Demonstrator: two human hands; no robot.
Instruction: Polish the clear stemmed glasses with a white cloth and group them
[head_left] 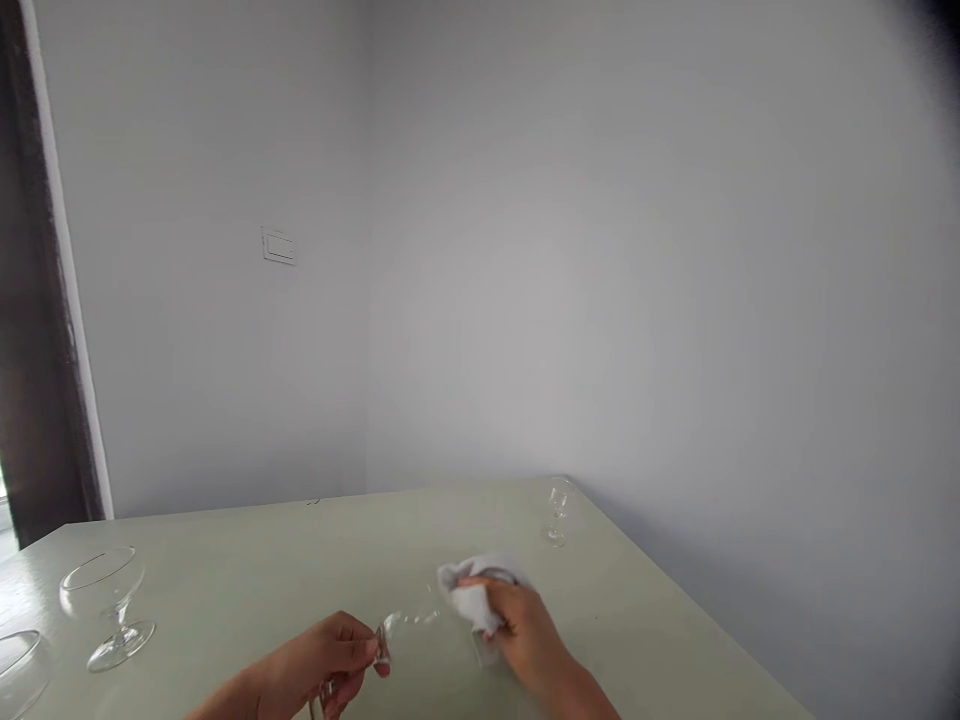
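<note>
My left hand point(322, 660) is closed round the stem of a clear stemmed glass point(383, 647), which lies tilted on its side in the air with its bowl to the right. Part of its foot shows below my fingers. My right hand point(531, 630) grips a bunched white cloth point(476, 588) at the bowl's rim end, slightly blurred. The bowl is faint against the table, so I cannot tell how far the cloth reaches inside it.
The pale green table point(300, 560) meets grey walls at the back and right. A small stemmed glass point(556, 512) stands near the far right corner. On the left are a wide-bowled glass point(120, 640) and another glass point(22, 665), cut off by the frame. A switch plate point(279, 246) is on the wall.
</note>
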